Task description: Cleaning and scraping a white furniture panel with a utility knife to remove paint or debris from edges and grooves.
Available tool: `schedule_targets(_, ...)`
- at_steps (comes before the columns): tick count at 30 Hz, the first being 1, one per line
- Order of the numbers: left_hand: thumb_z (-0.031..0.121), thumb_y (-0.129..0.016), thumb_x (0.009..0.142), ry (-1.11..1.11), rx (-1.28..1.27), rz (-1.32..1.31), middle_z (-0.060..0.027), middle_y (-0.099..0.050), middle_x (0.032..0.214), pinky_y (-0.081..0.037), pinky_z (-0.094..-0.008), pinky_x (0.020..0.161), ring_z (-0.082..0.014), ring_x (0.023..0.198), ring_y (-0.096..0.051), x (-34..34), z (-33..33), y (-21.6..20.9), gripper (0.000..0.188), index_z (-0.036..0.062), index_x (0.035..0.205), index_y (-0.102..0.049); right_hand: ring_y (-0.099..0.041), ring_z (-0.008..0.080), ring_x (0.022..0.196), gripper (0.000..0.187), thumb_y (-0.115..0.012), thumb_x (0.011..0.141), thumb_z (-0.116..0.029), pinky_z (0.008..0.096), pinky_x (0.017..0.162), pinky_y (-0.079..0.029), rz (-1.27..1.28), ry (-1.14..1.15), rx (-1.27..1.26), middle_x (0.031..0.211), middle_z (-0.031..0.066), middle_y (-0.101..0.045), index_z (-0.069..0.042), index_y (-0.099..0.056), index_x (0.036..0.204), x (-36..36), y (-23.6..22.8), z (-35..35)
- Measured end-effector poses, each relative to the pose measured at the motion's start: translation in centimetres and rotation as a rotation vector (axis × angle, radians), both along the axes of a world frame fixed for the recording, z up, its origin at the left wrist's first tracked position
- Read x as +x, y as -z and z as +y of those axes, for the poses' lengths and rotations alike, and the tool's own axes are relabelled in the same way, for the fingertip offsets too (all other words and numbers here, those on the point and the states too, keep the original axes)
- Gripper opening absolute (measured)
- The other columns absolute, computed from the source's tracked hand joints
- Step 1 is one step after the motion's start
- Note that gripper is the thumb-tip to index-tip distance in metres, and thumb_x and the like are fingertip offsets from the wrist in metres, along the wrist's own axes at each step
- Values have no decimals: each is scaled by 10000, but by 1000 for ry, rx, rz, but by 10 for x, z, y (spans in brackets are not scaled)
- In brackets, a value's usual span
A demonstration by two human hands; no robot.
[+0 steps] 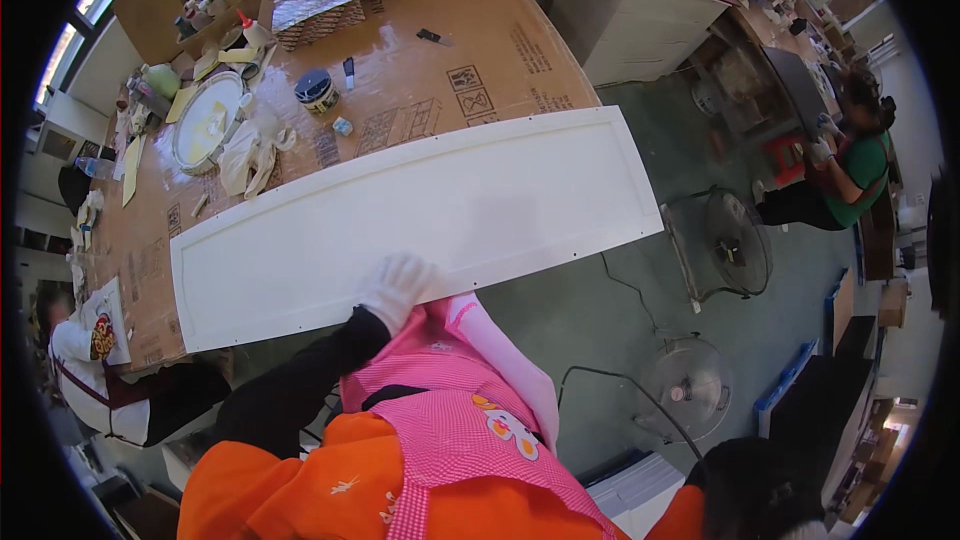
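The white panel [415, 220] lies across the middle of the frame, partly over the cardboard-covered table [400, 60]. The gloved left hand [400, 288] rests at its lower edge, apparently steadying it; any next move probably calls for keeping that support. Whether the thumb grips underneath is hidden. The right hand is lost toward the dark lower-right rim, so I cannot tell its grip.

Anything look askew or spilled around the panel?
The white panel juts past the edge of the cardboard-covered table at its right end, seemingly unsupported there. No obvious spill or damage stands out.
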State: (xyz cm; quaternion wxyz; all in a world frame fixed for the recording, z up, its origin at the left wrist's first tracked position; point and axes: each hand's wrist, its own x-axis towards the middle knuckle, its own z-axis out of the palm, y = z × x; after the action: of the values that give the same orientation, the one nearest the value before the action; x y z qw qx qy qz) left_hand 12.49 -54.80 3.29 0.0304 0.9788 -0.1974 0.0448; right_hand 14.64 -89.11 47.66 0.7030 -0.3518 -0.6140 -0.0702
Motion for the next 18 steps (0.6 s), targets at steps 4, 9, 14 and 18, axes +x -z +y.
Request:
schedule_targets(4,268,-574,884,122,-76,-51,-111,-513,1495,-332,-536,1186,-342,1415,-445,45,-58,15,560,160,1432,-535,-488,144,468,285,-558,997,-272,317,427,-291,106,79,-42,604,31,-558,-37,-712,1048,22,35,21)
schedule_targets(9,362,-658,801,242,-210,235,-175,-361,1605,-250,-584,1207,-399,1483,-336,80,-102,-2,761,95,1486,-459,-487,142,469,281,-555,997,-269,315,427,-290,239,213,-94,604,30,-556,-39,-710,1041,50,81,51)
schedule_targets(14,234,-618,806,149,-263,-26,-137,-439,1542,-319,-595,1154,-340,1447,-396,78,-101,19,621,125,1410,-526,-487,141,470,276,-552,998,-266,314,427,-289,289,209,-107,605,29,-555,-41,-708,1034,72,95,75)
schedule_targets(18,231,-614,806,155,-321,-31,-140,-465,1516,-326,-594,1142,-338,1435,-409,93,-103,13,602,136,1396,-538,-486,140,470,273,-550,998,-264,313,427,-289,308,231,-102,605,28,-553,-42,-706,1028,81,98,81)
